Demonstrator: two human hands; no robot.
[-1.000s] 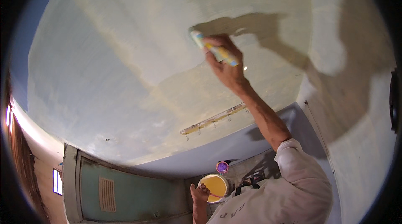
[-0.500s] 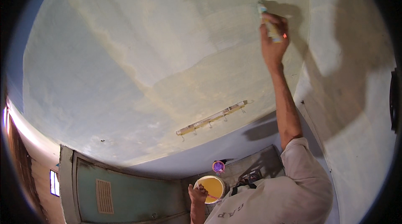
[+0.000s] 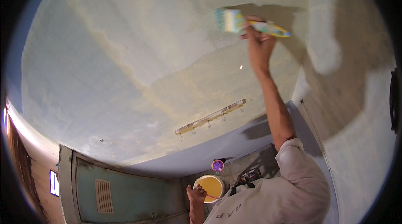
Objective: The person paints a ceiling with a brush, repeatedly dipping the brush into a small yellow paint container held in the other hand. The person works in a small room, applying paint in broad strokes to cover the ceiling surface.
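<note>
High on the pale wall (image 3: 125, 23), my right hand (image 3: 260, 42) grips a wide paintbrush (image 3: 234, 20). Its blue-green bristles point left at the wall, slightly blurred, and its yellow, paint-stained handle sticks out to the right past my fingers. Low down, my left hand (image 3: 196, 194) is closed on the handle of a white bucket (image 3: 226, 185), a pinkish strip of which crosses the opening. Yellow paint (image 3: 209, 185) is inside the bucket. The wall around the brush carries a darker, greenish patch.
Below the brush, a rail with several hooks (image 3: 209, 118) is fixed to the wall. A small container with purple contents (image 3: 217, 165) stands beyond the bucket. At lower left is a green door (image 3: 130, 194) with a vent. Another wall (image 3: 360, 148) rises on the right.
My right hand has swept the brush left and slightly down along the wall, and the brush has turned from upright to nearly level. My left hand and the bucket have barely moved.
</note>
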